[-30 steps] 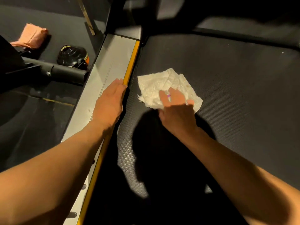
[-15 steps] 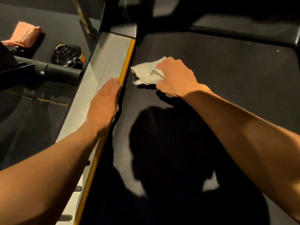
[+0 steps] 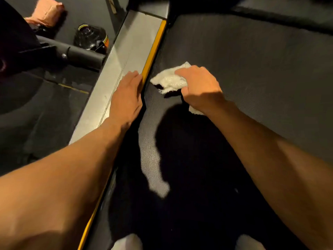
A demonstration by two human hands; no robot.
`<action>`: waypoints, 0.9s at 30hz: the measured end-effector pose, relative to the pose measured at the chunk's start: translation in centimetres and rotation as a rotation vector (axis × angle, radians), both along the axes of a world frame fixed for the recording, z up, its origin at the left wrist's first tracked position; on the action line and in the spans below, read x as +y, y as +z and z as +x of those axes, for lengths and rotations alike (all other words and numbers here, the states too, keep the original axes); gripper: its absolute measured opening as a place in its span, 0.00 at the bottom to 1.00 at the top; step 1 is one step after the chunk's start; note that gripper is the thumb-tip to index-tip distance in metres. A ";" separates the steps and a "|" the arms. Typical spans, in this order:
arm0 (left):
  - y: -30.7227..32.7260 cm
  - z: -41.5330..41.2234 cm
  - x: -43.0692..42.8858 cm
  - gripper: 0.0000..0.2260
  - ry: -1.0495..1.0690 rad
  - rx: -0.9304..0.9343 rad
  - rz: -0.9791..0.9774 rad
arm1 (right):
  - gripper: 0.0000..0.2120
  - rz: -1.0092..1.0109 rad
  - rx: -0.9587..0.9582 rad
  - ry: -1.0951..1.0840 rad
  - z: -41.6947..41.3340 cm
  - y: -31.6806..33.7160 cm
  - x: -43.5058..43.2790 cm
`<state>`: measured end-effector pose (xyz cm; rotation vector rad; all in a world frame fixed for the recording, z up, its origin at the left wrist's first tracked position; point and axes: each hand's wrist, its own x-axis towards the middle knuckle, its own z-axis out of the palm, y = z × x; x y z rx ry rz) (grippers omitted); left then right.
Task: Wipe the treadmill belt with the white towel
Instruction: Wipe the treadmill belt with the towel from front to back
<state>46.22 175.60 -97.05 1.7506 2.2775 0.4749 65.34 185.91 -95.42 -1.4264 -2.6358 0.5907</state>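
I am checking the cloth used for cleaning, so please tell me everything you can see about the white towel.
The white towel is a thin, crinkled sheet, paper-like in look, with a ragged edge. It is bunched up and lies on the dark treadmill belt, near the yellow strip but apart from it. The right hand grips it from above with curled fingers, hiding its middle; one part shows left of the hand, a small corner under the wrist.
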 end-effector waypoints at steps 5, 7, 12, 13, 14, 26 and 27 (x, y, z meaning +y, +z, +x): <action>-0.6 -0.2 -0.6 0.25 -0.026 0.059 0.022 | 0.27 0.036 -0.059 -0.054 0.0 -2.4 -2.7; -1.0 0.1 -0.5 0.24 -0.011 0.072 0.042 | 0.24 0.014 0.017 -0.022 0.1 -2.5 -4.5; -0.7 0.2 -0.5 0.24 -0.023 0.110 0.038 | 0.21 0.094 0.128 -0.052 1.1 -0.4 -2.7; -0.6 0.3 -0.6 0.25 -0.020 0.100 0.034 | 0.22 0.090 0.090 -0.112 1.1 -0.1 -1.0; -0.6 0.3 -0.6 0.25 -0.017 0.095 0.032 | 0.23 0.070 0.042 -0.164 0.9 0.1 0.6; -1.0 0.2 -0.3 0.24 0.021 0.108 0.027 | 0.20 0.049 0.072 0.064 0.4 0.0 -3.4; -0.9 0.3 -0.3 0.24 0.026 0.104 0.027 | 0.22 0.082 0.037 -0.017 0.4 -0.1 -1.6</action>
